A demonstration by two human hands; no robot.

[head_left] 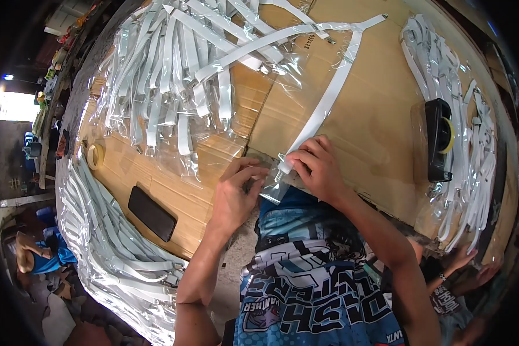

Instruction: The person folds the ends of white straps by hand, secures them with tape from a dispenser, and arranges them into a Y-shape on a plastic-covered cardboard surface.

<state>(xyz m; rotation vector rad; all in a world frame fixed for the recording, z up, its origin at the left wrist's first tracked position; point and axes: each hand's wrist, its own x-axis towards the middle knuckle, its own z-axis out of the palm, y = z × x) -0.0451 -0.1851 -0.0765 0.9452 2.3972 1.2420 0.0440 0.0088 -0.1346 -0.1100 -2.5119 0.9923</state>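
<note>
A pair of white suspenders point(327, 95) stretches from the far part of the cardboard down to the near edge, its Y-shaped joint at the top. My right hand point(317, 167) pinches the near end of one strap, just above its metal clip. Close on the left, my left hand point(239, 187) has its fingers closed on the edge of a clear plastic bag point(274, 193). The clip end overlaps that bag in this view. The suspenders' other strap runs left toward the pile.
A heap of bagged white suspenders point(173, 69) covers the far left, with another stack point(109, 225) at the near left. A black phone point(151, 213), a tape roll point(96, 156) and a black tape dispenser point(438, 141) lie on the cardboard point(380, 132). More suspenders point(470, 155) lie right. Other people sit nearby.
</note>
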